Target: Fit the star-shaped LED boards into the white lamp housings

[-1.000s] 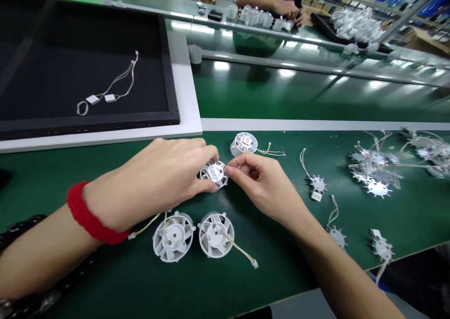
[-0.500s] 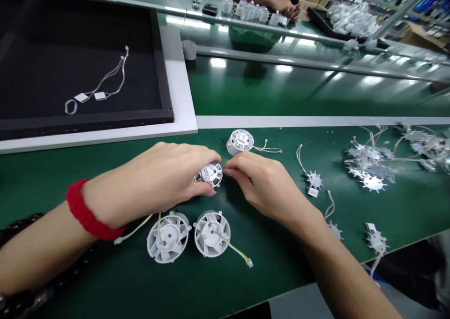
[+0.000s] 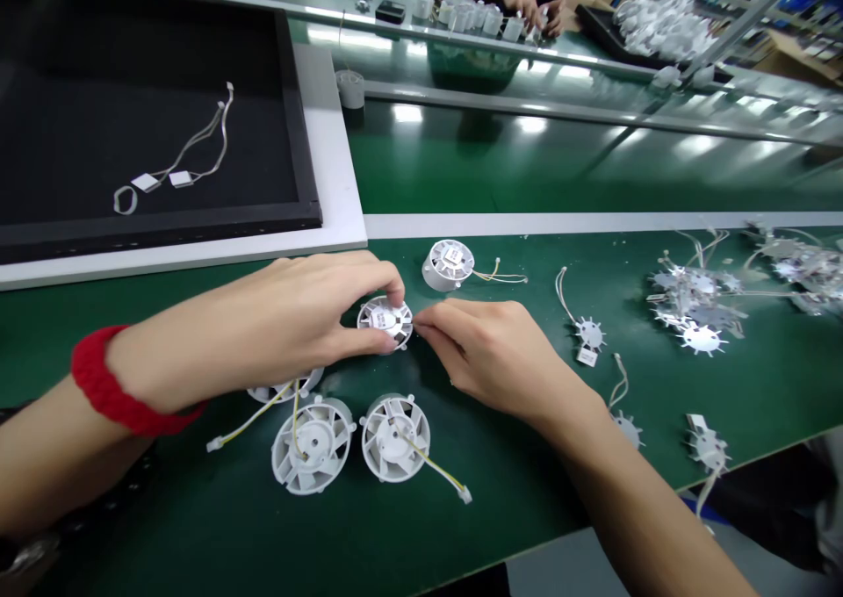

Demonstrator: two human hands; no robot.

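Observation:
My left hand (image 3: pixel 329 312) grips a small white fan (image 3: pixel 385 318) with thumb and fingers on its rim; a labelled plate lies across the fan's top. At the fan's right edge, the fingers of my right hand (image 3: pixel 467 338) are pinched together on something too small to make out, perhaps its wires. Just beyond my hands stands a similar white fan (image 3: pixel 449 265) with its wires trailing right. Nearer to me lie two fans with blades showing, a left fan (image 3: pixel 313 446) and a right fan (image 3: pixel 396 439). Another fan (image 3: pixel 286 389) is partly hidden beneath my left hand.
Star-shaped metal plates with wires lie to the right, including a single plate (image 3: pixel 588 334) and a heap (image 3: pixel 698 298). A black tray with a white frame (image 3: pixel 335 167) holds wired pieces at the left. Across the bench, a co-worker's hands (image 3: pixel 527 0) are near several white cups.
My left hand has shifted slightly left and its fingers have spread a little on the fan's rim, uncovering another fan below it. My right hand stays pinched at the fan's edge.

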